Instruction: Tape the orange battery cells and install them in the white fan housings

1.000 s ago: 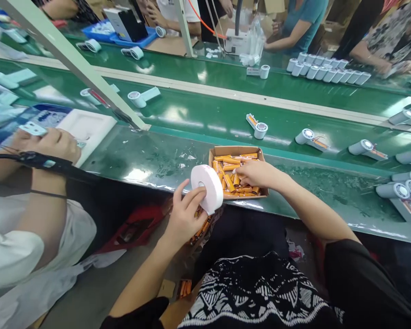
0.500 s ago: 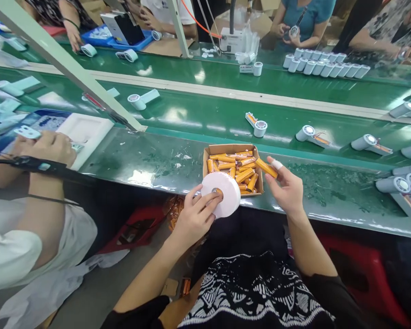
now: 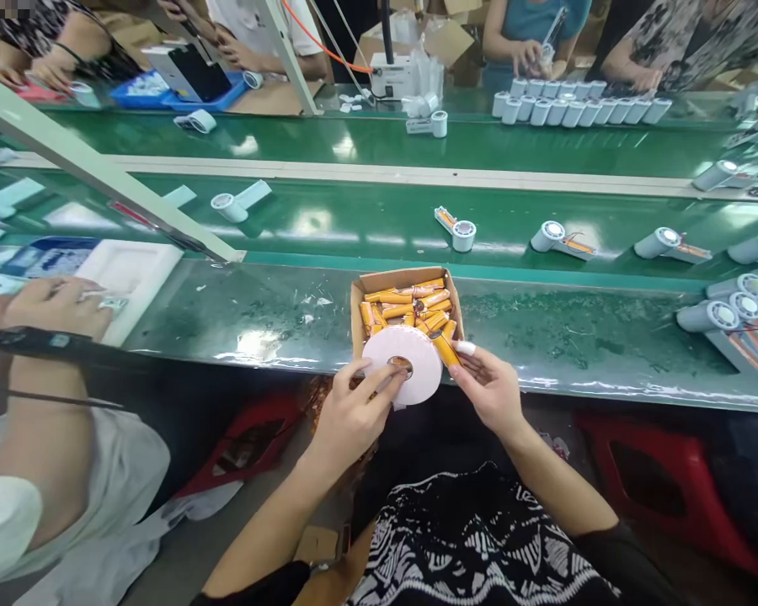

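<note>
My left hand point(image 3: 360, 412) grips a white roll of tape point(image 3: 420, 370), with fingers reaching into its centre hole. In my right hand point(image 3: 489, 383), between thumb and fingers, is an orange-wrapped battery point(image 3: 445, 349), close against the roll's right edge. One finger of that hand has a white wrap. Behind the roll stands an open cardboard box point(image 3: 357, 316) holding several orange batteries point(image 3: 397, 297). The roll covers the box's front part. Whether the battery touches the tape, I cannot tell.
A green conveyor belt point(image 3: 354, 206) beyond the bench carries grey fan-like units point(image 3: 463, 236). More units point(image 3: 707, 316) cluster at right. To the left, a co-worker's hands point(image 3: 56, 307) work by a white foam tray point(image 3: 136, 269). A slanted metal post point(image 3: 101, 172) rises there. Other people sit opposite.
My right hand has brought the battery down and left, from above the box's right side to the edge of the tape roll. The camera view has shifted slightly.
</note>
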The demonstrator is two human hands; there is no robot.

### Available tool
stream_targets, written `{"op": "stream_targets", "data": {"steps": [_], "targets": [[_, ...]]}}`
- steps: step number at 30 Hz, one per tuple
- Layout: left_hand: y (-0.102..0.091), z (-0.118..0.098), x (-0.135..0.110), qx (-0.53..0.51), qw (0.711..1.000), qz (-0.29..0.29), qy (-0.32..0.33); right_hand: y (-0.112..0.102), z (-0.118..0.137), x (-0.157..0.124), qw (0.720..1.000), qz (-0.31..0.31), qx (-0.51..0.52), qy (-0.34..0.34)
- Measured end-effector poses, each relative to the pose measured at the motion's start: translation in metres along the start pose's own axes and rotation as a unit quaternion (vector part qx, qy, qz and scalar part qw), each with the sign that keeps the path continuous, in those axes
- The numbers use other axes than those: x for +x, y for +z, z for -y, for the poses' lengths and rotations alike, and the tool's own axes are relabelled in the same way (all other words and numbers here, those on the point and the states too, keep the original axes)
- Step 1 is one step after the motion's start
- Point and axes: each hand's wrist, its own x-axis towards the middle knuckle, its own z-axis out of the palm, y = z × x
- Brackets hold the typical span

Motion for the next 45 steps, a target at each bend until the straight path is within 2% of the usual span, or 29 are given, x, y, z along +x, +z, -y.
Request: {"op": "stream_targets", "data": {"steps": [3, 5, 6, 7, 8, 10, 12, 14, 16, 18, 20, 22, 23, 25, 27, 28, 32, 36, 39, 41, 43, 45], "targets": [[-0.011, 0.007, 0.008, 0.028, 0.999, 0.008, 0.042, -0.016, 0.018, 0.026, 0.986, 0.112, 0.063, 0.106], [-0.02, 0.01, 0.018, 0.04, 0.996, 0.006, 0.077, -0.025, 0.032, 0.045, 0.97, 0.186, 0.059, 0.144], [-0.022, 0.01, 0.022, 0.044, 0.995, 0.0, 0.085, -0.027, 0.036, 0.051, 0.967, 0.196, 0.064, 0.151], [-0.023, 0.008, 0.027, 0.05, 0.995, -0.014, 0.083, -0.025, 0.038, 0.053, 0.969, 0.18, 0.081, 0.148], [-0.021, 0.005, 0.03, 0.058, 0.995, -0.034, 0.071, -0.02, 0.037, 0.052, 0.975, 0.138, 0.11, 0.136], [-0.01, -0.007, 0.034, 0.077, 0.993, -0.087, 0.026, -0.002, 0.027, 0.04, 0.978, 0.008, 0.185, 0.093], [0.008, -0.026, 0.033, 0.077, 0.988, -0.131, -0.019, 0.021, 0.011, 0.026, 0.963, -0.114, 0.239, 0.04], [0.026, -0.047, 0.031, 0.043, 0.986, -0.15, -0.052, 0.035, 0.001, 0.019, 0.952, -0.18, 0.248, -0.001], [0.037, -0.063, 0.03, -0.008, 0.985, -0.156, -0.073, 0.03, 0.008, 0.025, 0.956, -0.183, 0.226, -0.03], [0.039, -0.066, 0.033, -0.044, 0.986, -0.146, -0.069, 0.008, 0.031, 0.043, 0.964, -0.171, 0.194, -0.066], [0.034, -0.05, 0.038, -0.046, 0.99, -0.125, -0.056, -0.02, 0.057, 0.069, 0.956, -0.196, 0.169, -0.139], [0.023, -0.017, 0.041, -0.009, 0.99, -0.113, -0.089, -0.041, 0.07, 0.092, 0.922, -0.245, 0.185, -0.237], [0.018, 0.002, 0.04, 0.013, 0.986, -0.114, -0.119, -0.046, 0.069, 0.1, 0.926, -0.238, 0.19, -0.224], [0.01, 0.035, 0.036, 0.041, 0.979, -0.119, -0.162, -0.046, 0.053, 0.104, 0.955, -0.19, 0.192, -0.123], [0.01, 0.052, 0.032, 0.033, 0.983, -0.108, -0.147, -0.034, 0.029, 0.096, 0.97, -0.147, 0.194, -0.022], [0.012, 0.053, 0.03, 0.026, 0.986, -0.1, -0.128, -0.026, 0.018, 0.091, 0.97, -0.14, 0.201, -0.003], [0.014, 0.036, 0.035, -0.004, 0.994, -0.077, -0.072, 0.004, -0.001, 0.074, 0.973, -0.133, 0.18, -0.051], [0.01, 0.018, 0.049, -0.024, 0.997, -0.071, -0.024, 0.025, 0.003, 0.056, 0.981, -0.113, 0.135, -0.076], [0.01, 0.001, 0.05, -0.028, 0.997, -0.07, -0.003, 0.033, 0.012, 0.045, 0.977, -0.125, 0.136, -0.106], [0.008, -0.012, 0.044, -0.046, 0.997, -0.049, 0.032, 0.022, 0.026, 0.054, 0.974, -0.137, 0.114, -0.138], [0.004, -0.016, 0.032, -0.068, 0.994, -0.037, 0.075, -0.006, 0.046, 0.078, 0.962, -0.168, 0.092, -0.195], [-0.001, -0.002, 0.017, -0.054, 0.995, -0.065, 0.046, -0.043, 0.062, 0.105, 0.919, -0.234, 0.128, -0.289]]}}
